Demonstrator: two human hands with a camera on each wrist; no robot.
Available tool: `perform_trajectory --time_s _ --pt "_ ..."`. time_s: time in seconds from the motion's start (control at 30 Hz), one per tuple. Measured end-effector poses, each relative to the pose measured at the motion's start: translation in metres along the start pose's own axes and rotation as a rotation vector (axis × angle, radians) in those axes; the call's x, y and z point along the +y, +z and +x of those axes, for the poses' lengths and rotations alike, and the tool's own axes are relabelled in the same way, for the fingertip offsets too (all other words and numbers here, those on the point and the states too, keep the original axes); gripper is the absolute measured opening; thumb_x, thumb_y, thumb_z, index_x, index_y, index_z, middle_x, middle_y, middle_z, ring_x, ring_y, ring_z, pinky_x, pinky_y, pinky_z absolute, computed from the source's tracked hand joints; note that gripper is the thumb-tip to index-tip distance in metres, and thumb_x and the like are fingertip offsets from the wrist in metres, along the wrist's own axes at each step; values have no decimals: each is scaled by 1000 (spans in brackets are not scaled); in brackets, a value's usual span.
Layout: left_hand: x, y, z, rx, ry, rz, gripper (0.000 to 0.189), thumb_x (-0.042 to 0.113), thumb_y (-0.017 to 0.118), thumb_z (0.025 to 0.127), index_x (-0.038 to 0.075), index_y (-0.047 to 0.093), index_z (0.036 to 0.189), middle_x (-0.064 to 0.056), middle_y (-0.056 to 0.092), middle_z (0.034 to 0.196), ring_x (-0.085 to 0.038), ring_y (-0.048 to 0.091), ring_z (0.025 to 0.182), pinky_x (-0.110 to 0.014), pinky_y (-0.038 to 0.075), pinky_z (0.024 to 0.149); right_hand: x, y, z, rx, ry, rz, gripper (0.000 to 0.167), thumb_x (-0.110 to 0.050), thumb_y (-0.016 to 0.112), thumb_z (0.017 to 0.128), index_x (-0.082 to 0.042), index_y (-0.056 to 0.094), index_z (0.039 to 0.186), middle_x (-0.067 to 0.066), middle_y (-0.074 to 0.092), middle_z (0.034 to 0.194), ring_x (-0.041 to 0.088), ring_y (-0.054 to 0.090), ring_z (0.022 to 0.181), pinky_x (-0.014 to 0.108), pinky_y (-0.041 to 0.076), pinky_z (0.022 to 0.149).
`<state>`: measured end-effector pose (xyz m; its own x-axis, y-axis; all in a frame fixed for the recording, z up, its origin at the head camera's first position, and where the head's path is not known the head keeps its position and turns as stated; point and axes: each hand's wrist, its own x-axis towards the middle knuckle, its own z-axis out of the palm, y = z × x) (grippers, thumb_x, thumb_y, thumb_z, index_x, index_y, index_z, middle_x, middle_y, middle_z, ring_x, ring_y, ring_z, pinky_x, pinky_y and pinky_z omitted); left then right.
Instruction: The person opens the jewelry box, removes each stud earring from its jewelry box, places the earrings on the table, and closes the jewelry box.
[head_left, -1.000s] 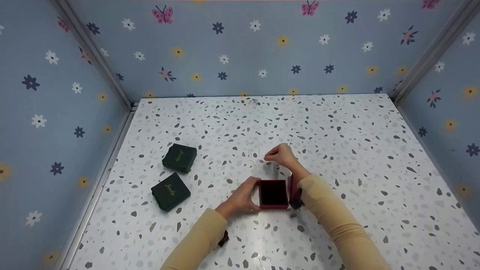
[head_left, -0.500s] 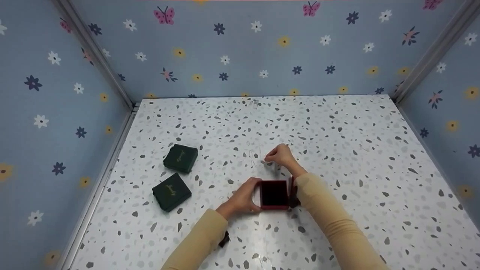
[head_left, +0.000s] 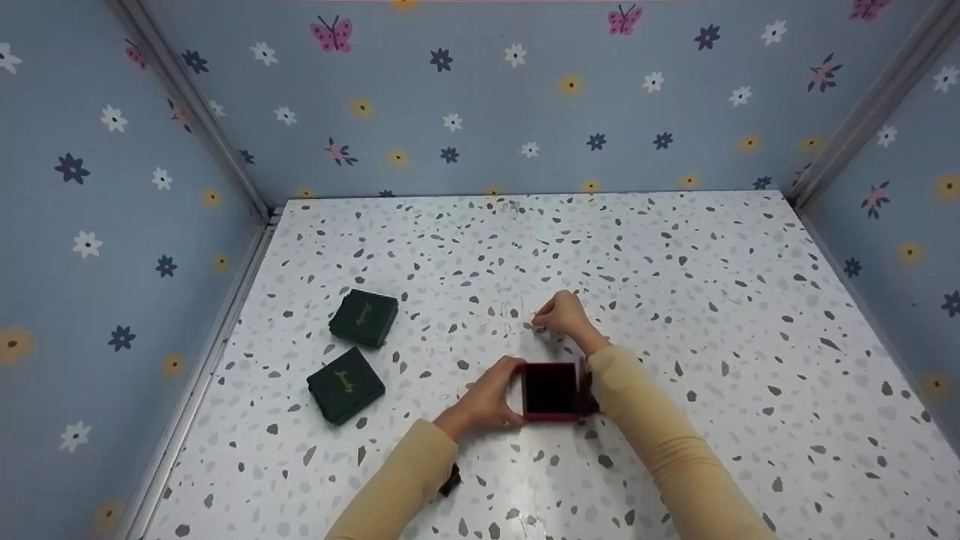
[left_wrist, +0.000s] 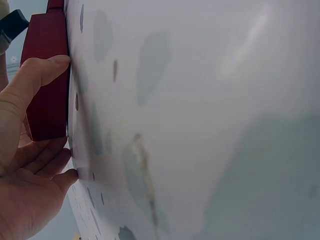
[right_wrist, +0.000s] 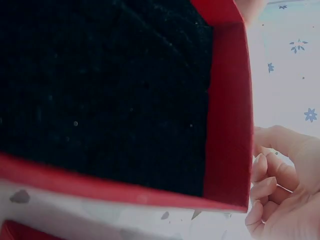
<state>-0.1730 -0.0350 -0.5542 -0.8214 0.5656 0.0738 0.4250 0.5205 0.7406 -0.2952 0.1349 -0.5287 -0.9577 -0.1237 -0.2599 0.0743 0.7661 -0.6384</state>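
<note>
An open red box (head_left: pixel 550 390) with a black lining sits on the speckled table (head_left: pixel 675 300) near the front middle. My left hand (head_left: pixel 484 397) grips its left side, with the thumb on the far corner and the fingers on the near one. The left wrist view shows that hand (left_wrist: pixel 30 150) against the red box wall (left_wrist: pixel 47 95). My right hand (head_left: pixel 561 315) lies just behind the box, fingers curled, fingertips together on the table. Nothing shows between them. In the right wrist view the box's red wall (right_wrist: pixel 227 115) fills the frame, beside the curled fingers (right_wrist: pixel 265 190).
Two shut dark green boxes with gold lettering lie at the left, one (head_left: pixel 364 317) farther back and one (head_left: pixel 346 384) nearer. Blue flowered walls (head_left: pixel 480 97) close in the table at the back and on both sides. A metal rail (head_left: pixel 217 337) runs along the left edge.
My right hand has sunk slightly toward the table behind the red box. The left hand and the box have stayed where they were.
</note>
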Motion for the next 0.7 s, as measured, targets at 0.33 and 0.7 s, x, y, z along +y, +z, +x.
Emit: perform_trajectory --time_s 0.33,0.7 --pt "-1 0 1 -4 0 0 85 12 83 50 2 40 123 -5 46 114 -16 44 108 -25 30 98 0 1 0 -1 -25 -41 12 -12 71 70 -2 71 75 8 66 67 9 49 51 19 40 48" --pt "-3 2 0 13 39 -13 84 12 83 50 1 41 120 -6 47 113 -17 45 106 -26 32 97 1 1 -3 6 -50 -39 12 -12 71 71 -1 71 76 9 66 66 9 50 49 20 43 48"
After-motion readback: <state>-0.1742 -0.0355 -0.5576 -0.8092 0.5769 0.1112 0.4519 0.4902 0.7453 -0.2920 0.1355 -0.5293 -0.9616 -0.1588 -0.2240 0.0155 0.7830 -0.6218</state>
